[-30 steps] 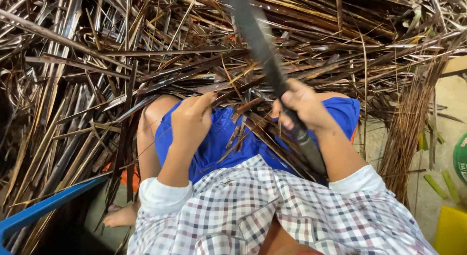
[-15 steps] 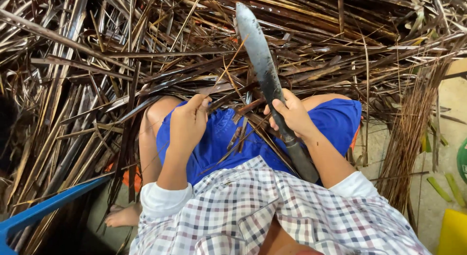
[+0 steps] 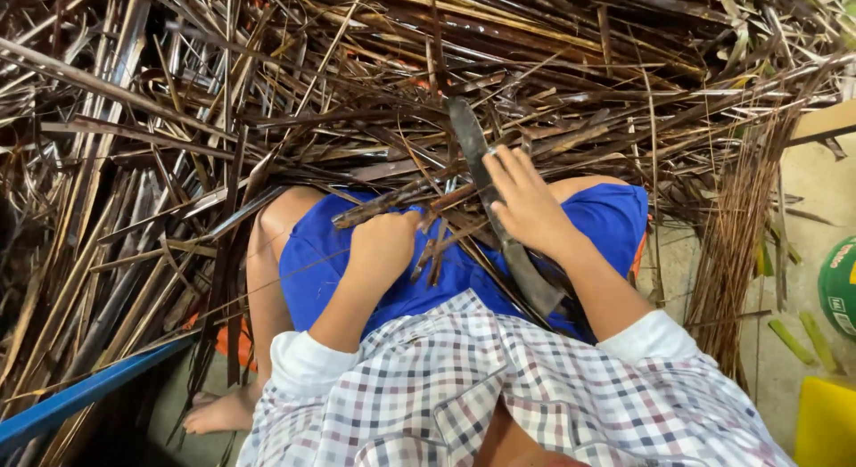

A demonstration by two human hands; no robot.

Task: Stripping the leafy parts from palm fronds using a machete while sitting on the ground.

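Long dark knife (image 3: 486, 200) lies diagonal across blue lap, blade tip up into the leaf pile, handle toward the body; dry brown leaf strip (image 3: 401, 200) lies crosswise just left, over the thigh.

- the heap of dry leaf strips (image 3: 267, 102) is coloured brown and tan.
- a dull dark grey is shown by the long blade (image 3: 486, 195).
- the shorts (image 3: 428, 271) are seen in bright blue.
- the shirt (image 3: 499, 396) is patterned in a grey, white and red check.
- the bar (image 3: 80, 397) is painted blue.
- a yellow thing (image 3: 825, 422) is seen at the corner.
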